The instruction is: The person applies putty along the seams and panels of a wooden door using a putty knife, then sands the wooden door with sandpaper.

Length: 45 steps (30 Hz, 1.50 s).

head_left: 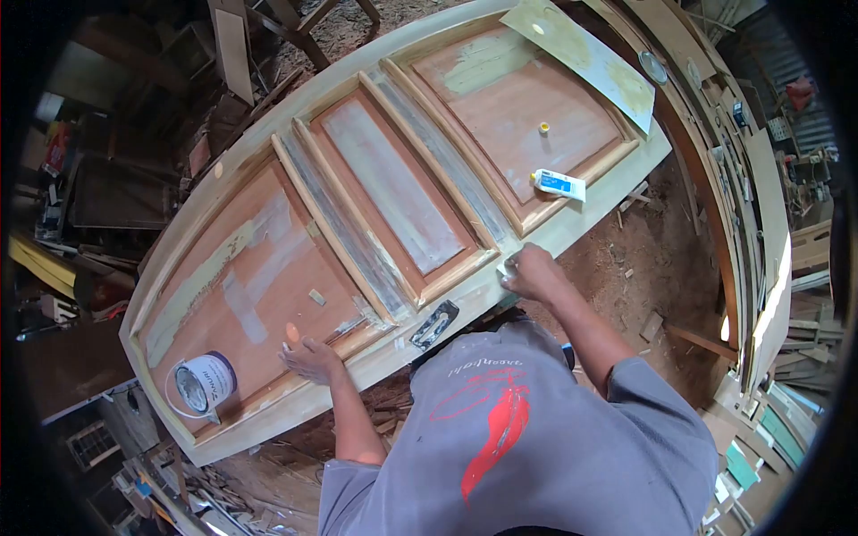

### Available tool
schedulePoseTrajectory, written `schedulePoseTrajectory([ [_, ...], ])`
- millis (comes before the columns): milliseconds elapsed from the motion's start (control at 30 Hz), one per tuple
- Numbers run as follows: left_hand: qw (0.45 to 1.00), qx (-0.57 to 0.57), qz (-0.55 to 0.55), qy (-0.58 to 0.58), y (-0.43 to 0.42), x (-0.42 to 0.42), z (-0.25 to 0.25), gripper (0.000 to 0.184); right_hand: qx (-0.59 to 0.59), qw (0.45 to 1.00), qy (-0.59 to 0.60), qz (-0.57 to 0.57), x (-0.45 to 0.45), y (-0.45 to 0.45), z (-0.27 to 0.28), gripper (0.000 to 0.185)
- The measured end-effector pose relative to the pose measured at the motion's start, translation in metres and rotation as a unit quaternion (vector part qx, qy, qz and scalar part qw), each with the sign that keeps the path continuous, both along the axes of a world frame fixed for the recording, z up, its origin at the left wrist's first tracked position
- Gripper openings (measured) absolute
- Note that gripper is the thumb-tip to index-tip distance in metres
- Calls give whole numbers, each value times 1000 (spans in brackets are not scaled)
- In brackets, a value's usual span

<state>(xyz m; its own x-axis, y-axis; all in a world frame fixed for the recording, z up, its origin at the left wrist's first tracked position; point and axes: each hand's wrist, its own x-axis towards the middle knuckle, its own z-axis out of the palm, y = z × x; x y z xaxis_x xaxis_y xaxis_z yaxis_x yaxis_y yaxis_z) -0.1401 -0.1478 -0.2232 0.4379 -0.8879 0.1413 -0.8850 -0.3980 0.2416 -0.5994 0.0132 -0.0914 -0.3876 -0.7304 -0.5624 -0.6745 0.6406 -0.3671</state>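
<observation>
My left hand rests over the lower frame edge of a curved wooden door panel, its fingers apart. An orange oval piece lies just beyond these fingertips. Farther right, my right hand is closed at the panel's near rim, its fingers round something small and whitish that I cannot make out. Between my hands, a black-edged sanding block or tool lies on the rim. A blue and white tube sits beyond my right hand, with a small yellow cap behind it.
A white pail stands at the panel's left end. A small wooden chip lies on the panel. A pale stained board overlaps the far right corner. Curved wooden pieces stand at the right, with scrap wood around.
</observation>
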Motion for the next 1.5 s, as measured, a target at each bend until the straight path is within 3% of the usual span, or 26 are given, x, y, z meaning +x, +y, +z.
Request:
schedulePoseTrajectory([
  [33, 1000, -2, 2, 0, 0, -1, 0, 59, 16, 999, -13, 29, -9, 3, 2, 48],
  [67, 1000, -7, 0, 2, 0, -4, -1, 59, -73, 995, -30, 66, -22, 13, -11, 46],
  [200, 1000, -19, -17, -13, 0, 6, -9, 60, -84, 986, -93, 106, -58, -8, -7, 41],
  [400, 1000, -4, -14, -3, 1, -3, 3, 60, 118, 940, -15, 321, -45, -105, 13, 36],
  [500, 1000, -10, -16, -1, 1, -3, 4, 60, 117, 921, 29, 371, -17, -127, -17, 37],
  [733, 1000, -20, -9, -4, 1, 0, -1, 59, 231, 896, 12, 379, -6, -150, 32, 39],
  [833, 1000, -11, -2, 2, 1, -3, 3, 59, 197, 923, -61, 323, -31, -149, 2, 46],
  [867, 1000, -13, -1, 2, 3, -2, 2, 60, 199, 925, -45, 320, -34, -150, -1, 53],
  [1067, 1000, -16, -4, 1, 1, -1, -1, 60, 170, 928, -16, 332, -28, -137, -25, 50],
  [1167, 1000, -5, -5, 2, 3, -5, 6, 59, 226, 913, 2, 339, -26, -137, 11, 44],
  [1267, 1000, -1, -4, -2, 2, -7, 7, 59, 155, 926, -3, 344, -49, -122, 6, 40],
  [1400, 1000, -3, -2, -4, 3, -2, 0, 60, 33, 962, -107, 248, -88, -94, 4, 38],
  [1500, 1000, -3, -2, -1, 3, -4, 4, 60, 4, 973, -91, 210, -91, -64, 8, 36],
])
